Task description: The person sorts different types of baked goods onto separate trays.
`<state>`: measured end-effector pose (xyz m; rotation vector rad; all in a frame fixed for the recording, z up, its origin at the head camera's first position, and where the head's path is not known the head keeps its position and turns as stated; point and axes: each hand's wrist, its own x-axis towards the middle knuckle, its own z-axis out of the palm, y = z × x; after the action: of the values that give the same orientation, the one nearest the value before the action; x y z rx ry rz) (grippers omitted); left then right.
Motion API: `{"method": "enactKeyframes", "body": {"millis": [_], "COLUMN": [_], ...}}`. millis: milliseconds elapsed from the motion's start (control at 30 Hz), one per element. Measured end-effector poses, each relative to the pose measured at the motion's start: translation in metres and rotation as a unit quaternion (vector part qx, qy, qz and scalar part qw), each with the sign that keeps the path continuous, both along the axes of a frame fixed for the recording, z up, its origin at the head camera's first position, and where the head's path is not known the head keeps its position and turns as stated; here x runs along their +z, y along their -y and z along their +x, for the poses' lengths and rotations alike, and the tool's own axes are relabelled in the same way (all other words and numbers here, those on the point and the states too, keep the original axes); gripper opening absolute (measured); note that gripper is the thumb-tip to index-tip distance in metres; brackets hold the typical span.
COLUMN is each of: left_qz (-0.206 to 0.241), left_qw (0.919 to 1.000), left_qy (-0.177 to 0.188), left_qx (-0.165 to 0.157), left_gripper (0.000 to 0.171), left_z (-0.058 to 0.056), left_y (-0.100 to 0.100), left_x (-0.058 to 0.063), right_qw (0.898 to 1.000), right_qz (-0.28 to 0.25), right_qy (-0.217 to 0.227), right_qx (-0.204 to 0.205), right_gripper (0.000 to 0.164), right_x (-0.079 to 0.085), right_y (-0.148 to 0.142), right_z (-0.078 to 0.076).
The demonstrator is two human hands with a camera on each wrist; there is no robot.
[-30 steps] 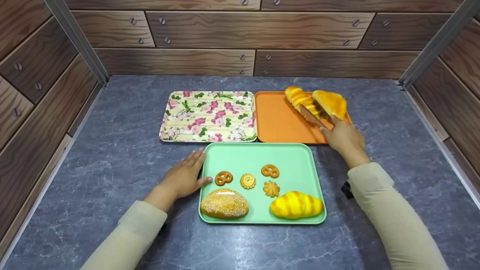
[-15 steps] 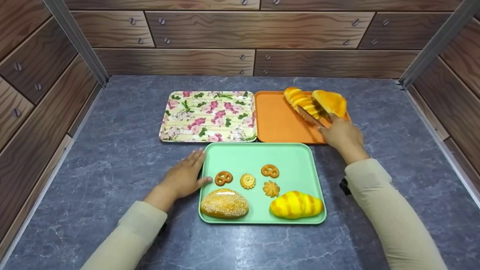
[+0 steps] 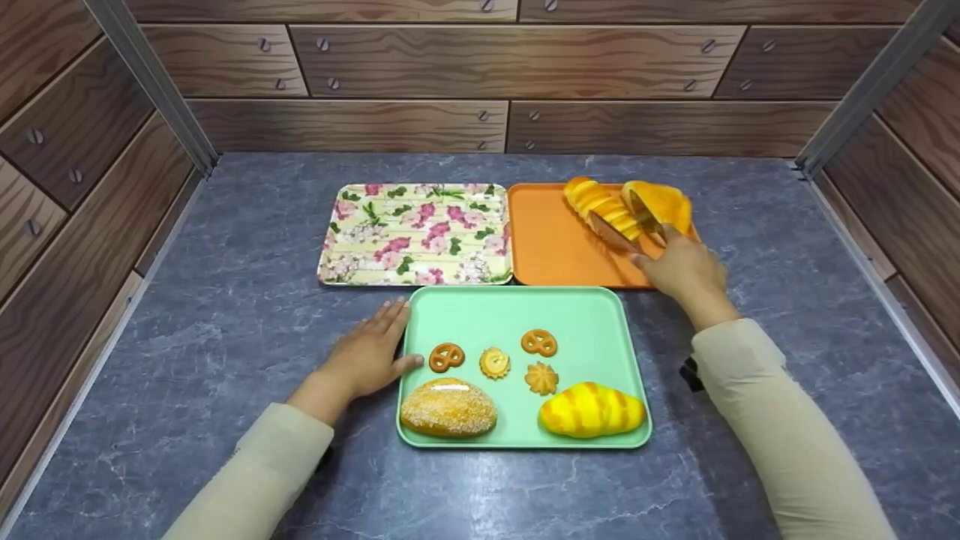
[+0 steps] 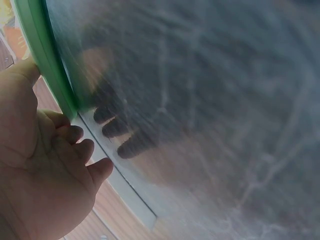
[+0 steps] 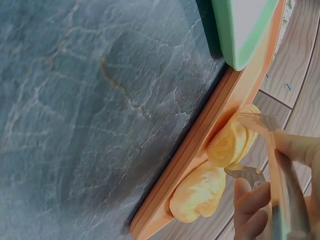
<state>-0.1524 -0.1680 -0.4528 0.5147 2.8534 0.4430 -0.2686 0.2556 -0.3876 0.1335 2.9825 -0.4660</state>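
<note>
Right hand (image 3: 686,274) grips tongs (image 3: 616,232), arms parted astride the ridged bread (image 3: 595,202) on the orange tray (image 3: 547,240). Left hand (image 3: 367,352): fingers extended, touching green tray (image 3: 465,315). Bread probably light, squishy; best hold: mid-body, across width.

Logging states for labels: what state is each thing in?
Green tray: flat, loaded
Orange tray: flat, loaded
Floral tray: flat, pattern up
Ridged bread: on orange tray
Smooth bread: on orange tray
Sugared bun: whole, on green tray
Yellow roll: whole, on green tray
Pretzels, cookies: on green tray
Tongs: open around ridged bread, contact unclear
Right grip: holding tongs
Left grip: relaxed, at green tray's edge
</note>
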Motion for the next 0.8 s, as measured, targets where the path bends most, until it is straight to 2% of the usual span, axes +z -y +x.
{"method": "enactKeyframes", "body": {"millis": [233,500,600,800], "left_qz": [0.001,-0.002,-0.006,-0.006], "left_qw": [1.0,1.0,1.0,1.0], "left_qy": [0.004,0.001,0.001,-0.007], "left_qx": [0.0,0.0,0.0,-0.003], "left_gripper": [0.082,0.083,0.083,0.082], "left_z": [0.0,0.0,-0.001,-0.001], "left_y": [-0.001,-0.001,-0.001,-0.001], "left_x": [0.001,0.0,0.0,-0.002], "right_qw": [1.0,0.997,0.996,0.99], "right_qz": [-0.024,-0.05,-0.063,-0.091], "right_qy": [-0.014,-0.05,-0.054,-0.056], "right_qx": [-0.004,0.019,0.033,0.094], "right_gripper": [0.095,0.096,0.097,0.094], "right_x": [0.002,0.005,0.005,0.003], "right_y": [-0.001,-0.005,-0.006,-0.007], "right_z": [0.001,0.005,0.007,0.013]}}
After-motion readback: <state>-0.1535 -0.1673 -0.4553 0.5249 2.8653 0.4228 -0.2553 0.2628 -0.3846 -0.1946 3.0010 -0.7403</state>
